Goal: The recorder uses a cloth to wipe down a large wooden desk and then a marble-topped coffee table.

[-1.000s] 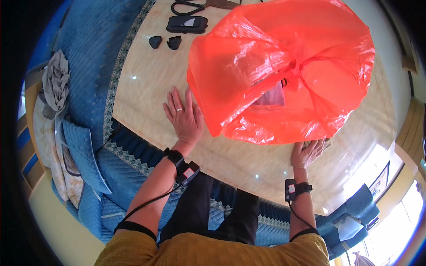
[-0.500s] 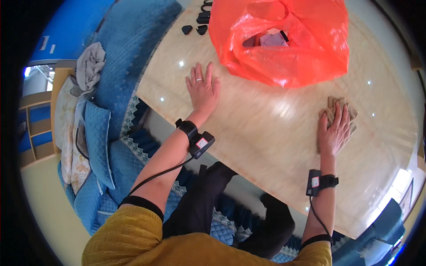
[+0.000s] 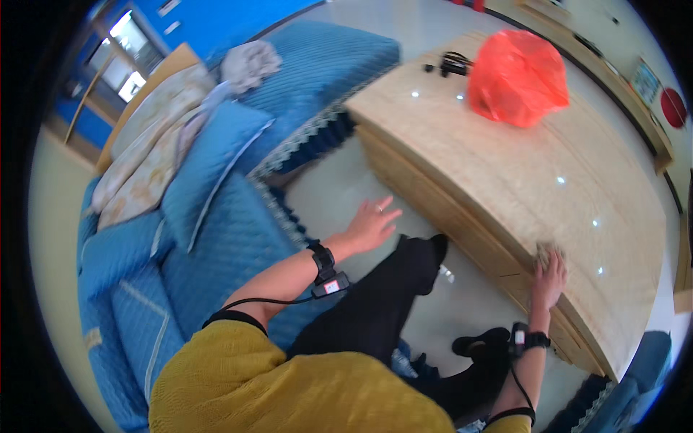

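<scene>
My right hand (image 3: 550, 280) is at the near edge of the marble-patterned table (image 3: 469, 155), its fingers over a bunched tan cloth (image 3: 550, 252). Part of the cloth is hidden under the fingers. My left hand (image 3: 371, 225) hangs in the air off the table, above the floor beside my knee. It is open and empty, fingers apart, with a ring on one finger. A red plastic bag (image 3: 518, 79) stands on the far part of the tabletop. Small black items (image 3: 453, 65), one with a cable, lie left of the bag.
A blue quilted sofa (image 3: 216, 231) with a blue cushion (image 3: 216, 166) stretches along the left. Grey crumpled fabric (image 3: 250, 66) lies on its far section. The wooden side of the table (image 3: 447, 216) faces my legs. Black devices with cables are strapped to both wrists.
My left hand has lifted off the tabletop and is now over the floor. My right hand has moved with the cloth to the table's near edge. The view has swung and the bag appears farther away.
</scene>
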A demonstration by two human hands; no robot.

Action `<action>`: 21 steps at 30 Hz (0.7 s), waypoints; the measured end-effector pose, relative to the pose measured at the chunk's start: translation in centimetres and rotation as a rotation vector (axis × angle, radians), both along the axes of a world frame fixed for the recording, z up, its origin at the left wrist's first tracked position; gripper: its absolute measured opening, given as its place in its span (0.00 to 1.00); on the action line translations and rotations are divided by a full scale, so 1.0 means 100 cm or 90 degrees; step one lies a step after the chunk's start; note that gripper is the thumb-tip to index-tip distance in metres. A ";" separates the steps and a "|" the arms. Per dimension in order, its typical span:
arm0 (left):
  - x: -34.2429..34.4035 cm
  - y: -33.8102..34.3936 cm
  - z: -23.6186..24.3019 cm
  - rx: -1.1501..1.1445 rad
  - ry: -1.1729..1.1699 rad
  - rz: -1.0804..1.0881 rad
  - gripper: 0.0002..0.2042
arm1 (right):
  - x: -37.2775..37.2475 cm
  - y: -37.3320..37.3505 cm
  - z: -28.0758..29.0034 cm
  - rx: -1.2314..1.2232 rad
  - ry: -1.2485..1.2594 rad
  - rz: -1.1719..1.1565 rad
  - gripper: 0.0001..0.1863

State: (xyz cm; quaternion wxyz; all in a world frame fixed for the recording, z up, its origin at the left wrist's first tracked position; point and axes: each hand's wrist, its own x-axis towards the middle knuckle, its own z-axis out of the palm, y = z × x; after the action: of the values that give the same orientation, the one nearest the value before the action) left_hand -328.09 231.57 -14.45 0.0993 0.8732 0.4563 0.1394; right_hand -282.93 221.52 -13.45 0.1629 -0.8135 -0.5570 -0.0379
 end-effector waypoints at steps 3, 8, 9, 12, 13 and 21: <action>-0.057 -0.081 0.029 -0.270 -0.073 -0.002 0.17 | 0.039 -0.044 0.008 0.030 0.194 0.013 0.21; -0.112 -0.187 0.042 -0.533 -0.059 -0.018 0.24 | 0.061 -0.042 0.048 0.129 0.367 -0.016 0.22; -0.112 -0.203 0.036 -0.537 -0.090 -0.016 0.26 | 0.055 -0.044 0.053 0.128 0.370 -0.016 0.22; -0.114 -0.222 0.027 -0.489 -0.125 -0.024 0.29 | 0.043 -0.031 0.063 0.130 0.326 0.063 0.24; -0.116 -0.223 0.028 -0.441 -0.138 -0.020 0.29 | 0.032 -0.025 0.069 0.129 0.328 0.065 0.24; -0.111 -0.209 0.037 -0.436 -0.106 0.005 0.13 | 0.075 0.005 0.028 0.184 0.320 -0.051 0.24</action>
State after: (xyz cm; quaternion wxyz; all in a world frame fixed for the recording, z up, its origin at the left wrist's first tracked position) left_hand -339.21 210.66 -10.76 0.4229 0.7730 0.4703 0.0493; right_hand -275.39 221.97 -10.69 0.4087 -0.7870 -0.4552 0.0794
